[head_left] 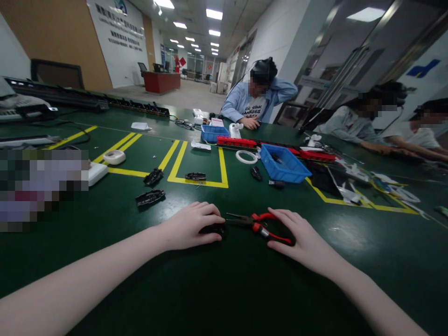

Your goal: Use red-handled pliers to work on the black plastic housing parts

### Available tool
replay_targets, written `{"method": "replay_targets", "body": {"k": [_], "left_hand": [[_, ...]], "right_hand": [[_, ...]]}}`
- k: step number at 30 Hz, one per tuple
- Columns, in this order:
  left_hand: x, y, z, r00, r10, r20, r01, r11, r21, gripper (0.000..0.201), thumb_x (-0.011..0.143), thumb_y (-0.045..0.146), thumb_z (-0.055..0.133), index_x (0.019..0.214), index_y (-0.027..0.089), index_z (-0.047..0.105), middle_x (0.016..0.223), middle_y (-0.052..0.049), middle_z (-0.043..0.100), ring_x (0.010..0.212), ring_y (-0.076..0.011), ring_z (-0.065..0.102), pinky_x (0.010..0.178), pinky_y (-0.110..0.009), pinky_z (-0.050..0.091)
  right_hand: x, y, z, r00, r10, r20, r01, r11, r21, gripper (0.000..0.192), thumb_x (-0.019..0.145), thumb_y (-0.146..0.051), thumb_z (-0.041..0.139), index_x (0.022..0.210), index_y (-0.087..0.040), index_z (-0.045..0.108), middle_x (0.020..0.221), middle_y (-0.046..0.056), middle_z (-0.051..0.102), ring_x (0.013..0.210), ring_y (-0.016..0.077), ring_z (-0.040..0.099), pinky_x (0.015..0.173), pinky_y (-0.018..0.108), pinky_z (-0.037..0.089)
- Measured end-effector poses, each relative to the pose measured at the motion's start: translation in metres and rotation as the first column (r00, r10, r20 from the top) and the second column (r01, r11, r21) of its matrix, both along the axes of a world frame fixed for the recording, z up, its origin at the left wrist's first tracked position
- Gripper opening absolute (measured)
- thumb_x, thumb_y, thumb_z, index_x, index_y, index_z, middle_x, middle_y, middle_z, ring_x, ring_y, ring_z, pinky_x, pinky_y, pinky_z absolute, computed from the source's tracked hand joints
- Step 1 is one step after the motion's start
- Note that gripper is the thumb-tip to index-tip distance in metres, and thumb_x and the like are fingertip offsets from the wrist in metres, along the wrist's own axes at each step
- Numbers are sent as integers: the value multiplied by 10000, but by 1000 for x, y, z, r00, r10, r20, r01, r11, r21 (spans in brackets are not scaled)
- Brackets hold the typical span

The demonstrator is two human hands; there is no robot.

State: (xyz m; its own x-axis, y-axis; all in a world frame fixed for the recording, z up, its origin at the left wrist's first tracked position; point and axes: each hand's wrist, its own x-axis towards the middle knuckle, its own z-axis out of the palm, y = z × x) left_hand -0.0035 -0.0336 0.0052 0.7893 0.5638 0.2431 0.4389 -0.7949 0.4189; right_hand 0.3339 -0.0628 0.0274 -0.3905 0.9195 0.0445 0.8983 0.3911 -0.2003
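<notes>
Low over the green table, my left hand [198, 225] is closed around a small black part [214, 228], mostly hidden by the fingers. My right hand [297, 235] grips red-handled needle-nose pliers [261, 224] with its thumb and fingers around the spread handles. The pliers' jaws are parted and point left, their tips close beside the black part; contact cannot be made out. Similar black plastic parts [150, 198] lie beyond my left hand, and another black part [195, 176] rests inside a yellow-taped rectangle.
A blue bin [285, 170] and a smaller blue bin [213, 134] stand farther back, near red strips [238, 142]. A white ring [246, 157] and a tape roll [114, 157] lie on the table [224, 289]. Across it sits a person [257, 95]; others sit at the right.
</notes>
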Motion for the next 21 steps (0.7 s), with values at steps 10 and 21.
{"method": "replay_targets", "body": {"k": [10,21], "left_hand": [[-1,4,-5,1000,24,12,-25,999,42,268,984,162,462,1215,204,591,1276,-80,570,1151,-224,555,938,-378,477],[0,-4,8,997,69,16,-68,997,-31,238,1005,232,461,1182,188,614,1174,-74,614,1070,-203,581,954,-363,455]], "right_hand": [[-13,7,0,999,18,-44,-15,997,74,597,791,-537,650,1270,-199,535,1196,122,584,1035,279,630,865,443,551],[-35,-16,22,877,-28,-480,175,949,262,954,685,-570,743,1474,-366,248,1223,96,556,1080,366,577,945,589,470]]}}
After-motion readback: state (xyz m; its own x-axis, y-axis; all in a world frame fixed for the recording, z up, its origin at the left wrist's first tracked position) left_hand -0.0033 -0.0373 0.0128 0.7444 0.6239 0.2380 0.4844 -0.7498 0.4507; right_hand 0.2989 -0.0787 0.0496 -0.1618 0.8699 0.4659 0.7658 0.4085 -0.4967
